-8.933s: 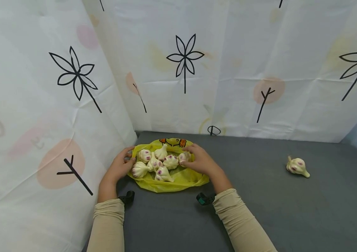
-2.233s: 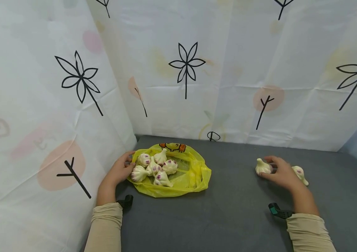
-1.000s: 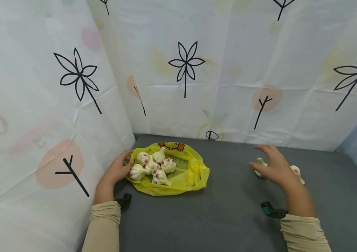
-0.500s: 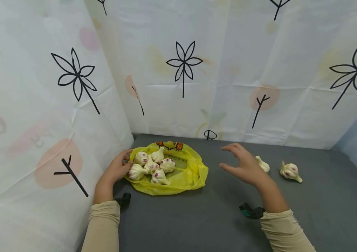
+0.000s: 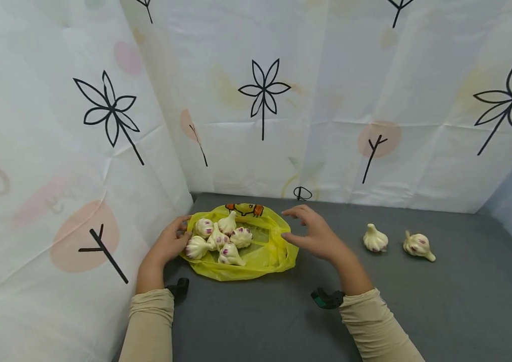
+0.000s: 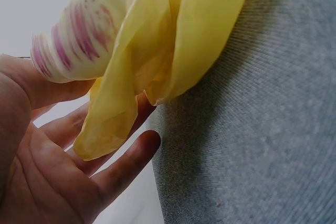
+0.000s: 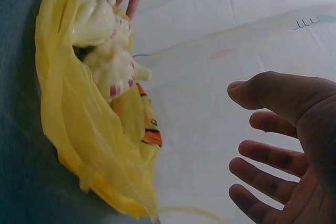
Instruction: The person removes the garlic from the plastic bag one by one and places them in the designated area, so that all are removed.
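A yellow plastic bag (image 5: 256, 269) lies spread with its mouth up on the table, several garlic bulbs (image 5: 217, 238) heaped in its left half. My left hand (image 5: 171, 240) holds the bag's left rim. In the left wrist view the rim (image 6: 118, 108) passes between thumb and fingers, beside a purple-streaked bulb (image 6: 79, 35). Above the bag's right edge hovers my right hand (image 5: 314, 234), fingers spread and nothing in them; the right wrist view shows this hand (image 7: 294, 150) apart from the bag.
Two garlic bulbs stand apart on the right of the grey table (image 5: 418, 306): an upright one (image 5: 375, 239) and one lying on its side (image 5: 418, 245). A white printed cloth (image 5: 328, 100) walls off the back and left, close by my left arm.
Earlier my right hand took a garlic bulb from the bag and set it down beside the other at right. It has since let go and moved left to the bag. My left hand stayed.
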`<action>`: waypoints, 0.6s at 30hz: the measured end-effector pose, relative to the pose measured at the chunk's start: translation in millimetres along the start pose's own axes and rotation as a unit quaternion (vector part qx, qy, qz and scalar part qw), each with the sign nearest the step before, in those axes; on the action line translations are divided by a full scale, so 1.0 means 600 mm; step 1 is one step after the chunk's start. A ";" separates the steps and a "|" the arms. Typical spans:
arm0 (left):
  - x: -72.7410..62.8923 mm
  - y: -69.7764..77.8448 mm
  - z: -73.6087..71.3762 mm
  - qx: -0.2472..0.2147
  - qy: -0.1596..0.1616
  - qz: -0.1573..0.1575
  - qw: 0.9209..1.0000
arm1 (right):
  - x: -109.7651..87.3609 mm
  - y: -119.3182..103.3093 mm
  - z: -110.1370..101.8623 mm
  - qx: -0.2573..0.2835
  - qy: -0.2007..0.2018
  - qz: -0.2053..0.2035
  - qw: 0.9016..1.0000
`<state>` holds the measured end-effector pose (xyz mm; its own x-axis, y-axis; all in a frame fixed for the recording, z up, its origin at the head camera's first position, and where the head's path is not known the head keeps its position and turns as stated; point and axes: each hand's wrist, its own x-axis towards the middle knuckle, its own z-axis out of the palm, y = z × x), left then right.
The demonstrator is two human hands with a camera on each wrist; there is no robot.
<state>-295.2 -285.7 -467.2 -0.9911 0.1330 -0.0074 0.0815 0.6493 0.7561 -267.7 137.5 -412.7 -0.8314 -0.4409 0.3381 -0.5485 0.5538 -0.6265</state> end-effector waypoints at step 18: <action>0.001 -0.006 -0.002 -0.018 0.006 0.005 1.000 | 0.056 -0.011 0.125 0.093 -0.060 0.038 0.993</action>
<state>-296.0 -288.8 -468.8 -0.9913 0.1313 0.0078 0.0884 0.6212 0.7787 -285.2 65.8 -449.9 -0.8470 -0.4897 0.2069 -0.4499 0.4526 -0.7699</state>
